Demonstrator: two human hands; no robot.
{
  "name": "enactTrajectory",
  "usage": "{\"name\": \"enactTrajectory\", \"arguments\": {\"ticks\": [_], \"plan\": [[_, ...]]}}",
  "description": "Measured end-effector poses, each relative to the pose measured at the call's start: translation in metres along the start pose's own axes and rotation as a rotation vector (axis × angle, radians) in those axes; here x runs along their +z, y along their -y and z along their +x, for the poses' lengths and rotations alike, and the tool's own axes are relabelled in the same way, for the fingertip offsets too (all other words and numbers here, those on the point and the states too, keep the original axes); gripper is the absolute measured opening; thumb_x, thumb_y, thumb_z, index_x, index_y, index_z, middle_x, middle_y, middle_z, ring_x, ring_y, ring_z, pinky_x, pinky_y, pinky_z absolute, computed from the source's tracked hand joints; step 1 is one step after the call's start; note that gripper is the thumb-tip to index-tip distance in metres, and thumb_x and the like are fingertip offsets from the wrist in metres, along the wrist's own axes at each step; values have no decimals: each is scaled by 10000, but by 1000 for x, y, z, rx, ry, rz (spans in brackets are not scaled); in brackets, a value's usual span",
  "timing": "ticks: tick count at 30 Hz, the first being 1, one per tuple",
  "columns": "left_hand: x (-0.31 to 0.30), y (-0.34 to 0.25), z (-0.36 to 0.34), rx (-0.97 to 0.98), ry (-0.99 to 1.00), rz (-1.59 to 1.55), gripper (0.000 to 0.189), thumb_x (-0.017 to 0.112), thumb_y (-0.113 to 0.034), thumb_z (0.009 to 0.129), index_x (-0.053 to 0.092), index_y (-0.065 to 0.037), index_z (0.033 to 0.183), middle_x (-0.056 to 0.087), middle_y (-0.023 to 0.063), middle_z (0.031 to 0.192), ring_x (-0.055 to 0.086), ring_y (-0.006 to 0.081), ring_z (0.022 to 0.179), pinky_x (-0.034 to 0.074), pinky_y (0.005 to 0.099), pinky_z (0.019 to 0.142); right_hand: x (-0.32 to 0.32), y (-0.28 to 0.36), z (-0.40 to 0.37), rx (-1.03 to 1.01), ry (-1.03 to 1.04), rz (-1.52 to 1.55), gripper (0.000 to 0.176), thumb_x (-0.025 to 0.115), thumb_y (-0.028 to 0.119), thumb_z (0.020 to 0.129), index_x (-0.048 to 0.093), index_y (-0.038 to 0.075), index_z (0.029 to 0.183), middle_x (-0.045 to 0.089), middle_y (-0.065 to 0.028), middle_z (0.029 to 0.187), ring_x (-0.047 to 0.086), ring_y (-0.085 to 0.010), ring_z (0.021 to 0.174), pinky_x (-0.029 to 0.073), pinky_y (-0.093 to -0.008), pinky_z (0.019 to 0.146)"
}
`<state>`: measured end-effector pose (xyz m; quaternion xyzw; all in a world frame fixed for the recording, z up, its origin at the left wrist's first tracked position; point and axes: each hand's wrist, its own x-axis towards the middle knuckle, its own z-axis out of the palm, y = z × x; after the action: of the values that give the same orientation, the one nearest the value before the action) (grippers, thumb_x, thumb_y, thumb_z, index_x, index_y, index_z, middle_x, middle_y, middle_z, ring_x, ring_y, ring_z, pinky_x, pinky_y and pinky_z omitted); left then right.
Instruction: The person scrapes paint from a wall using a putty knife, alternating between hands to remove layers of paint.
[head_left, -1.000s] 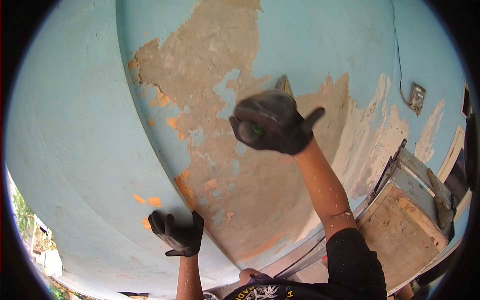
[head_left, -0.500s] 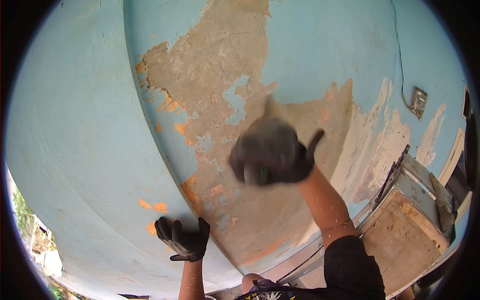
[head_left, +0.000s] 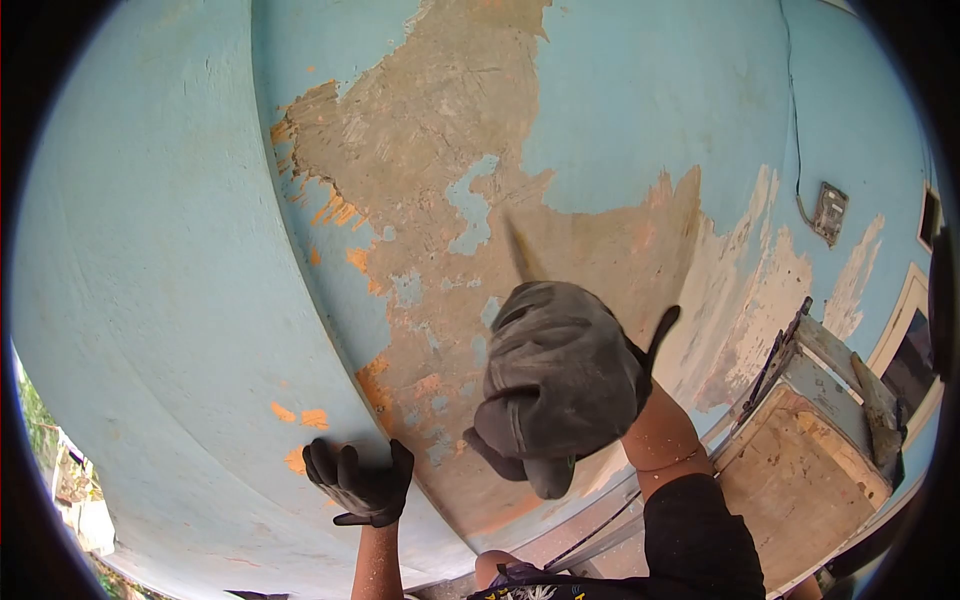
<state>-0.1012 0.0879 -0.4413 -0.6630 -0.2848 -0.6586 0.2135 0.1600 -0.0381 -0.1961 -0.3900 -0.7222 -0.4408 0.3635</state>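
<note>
My right hand (head_left: 565, 375), in a dark work glove, is closed around a scraper (head_left: 521, 250). Its thin blade points up and slightly left, seen nearly edge-on over the bare patch, while the glove hides most of the handle. Behind it, the blue wall (head_left: 640, 110) has lost paint over a large grey-brown area (head_left: 440, 130), with blue flecks left inside. My left hand (head_left: 362, 483), gloved too, rests with spread fingers on the blue projecting wall section (head_left: 200, 300), its thumb at the corner edge. Small orange spots (head_left: 314, 418) show just above those fingers.
A worn wooden cabinet or box (head_left: 800, 480) stands at the lower right, close to my right arm. Above it, a small grey box (head_left: 830, 212) hangs on the wall with a cable (head_left: 793, 100). A framed opening (head_left: 905, 350) lies at the far right.
My right hand has moved down and slightly right with the scraper, and appears larger. My left hand stays at the wall corner.
</note>
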Motion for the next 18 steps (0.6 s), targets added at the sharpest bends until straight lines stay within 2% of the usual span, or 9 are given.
{"name": "enactTrajectory", "arguments": {"ticks": [3, 5, 8, 9, 14, 17, 18], "plan": [[-8, 3, -4, 7, 35, -9, 741, 817, -215, 683, 403, -87, 1285, 448, 280, 1352, 449, 478, 1241, 383, 627, 989, 2, 0, -19, 123, 76, 13, 348, 625, 329, 972, 639, 49, 1178, 677, -92, 1142, 679, -262, 980, 554, -400, 900], [-4, 1, -1, -6, 18, -21, 737, 814, -218, 687, 403, -85, 1283, 448, 280, 1351, 450, 477, 1239, 384, 626, 987, -10, -4, -15, 132, 102, 3, 371, 619, 338, 980, 628, 35, 1194, 672, -102, 1181, 678, -262, 995, 562, -408, 899], [-3, -1, 1, 12, 6, 22, 731, 816, -209, 687, 407, -74, 1279, 453, 282, 1340, 466, 470, 1212, 391, 627, 972, -42, 5, -8, -273, 107, 356, 253, 662, 244, 932, 670, 63, 1108, 699, -110, 1038, 685, -258, 944, 564, -353, 823], [-1, -2, 1, 14, 12, 23, 731, 816, -209, 687, 407, -74, 1279, 453, 282, 1340, 466, 470, 1212, 391, 627, 972, -42, 11, -11, -268, 106, 359, 253, 662, 244, 932, 670, 63, 1108, 699, -110, 1038, 685, -258, 944, 564, -353, 823], [-4, 1, -1, -15, 20, -47, 735, 808, -211, 687, 403, -93, 1289, 456, 277, 1339, 465, 481, 1199, 392, 632, 963, -27, 60, -1, -75, 68, 439, 221, 708, 302, 797, 664, 120, 916, 635, -80, 847, 650, -283, 831, 492, -427, 950], [-2, 1, 0, -10, 9, 7, 746, 812, -203, 680, 402, -92, 1294, 460, 277, 1337, 472, 483, 1192, 391, 640, 959, -20, 63, 12, 2, 39, 464, 214, 736, 336, 716, 660, 155, 801, 596, -63, 732, 628, -298, 763, 450, -471, 1027], [-2, 0, 1, -9, 5, -16, 754, 816, -209, 679, 399, -91, 1297, 454, 272, 1346, 464, 481, 1210, 389, 635, 967, -17, 52, 15, -86, 122, 426, 223, 732, 327, 722, 648, 146, 821, 610, -64, 784, 629, -289, 795, 465, -475, 985]]}}
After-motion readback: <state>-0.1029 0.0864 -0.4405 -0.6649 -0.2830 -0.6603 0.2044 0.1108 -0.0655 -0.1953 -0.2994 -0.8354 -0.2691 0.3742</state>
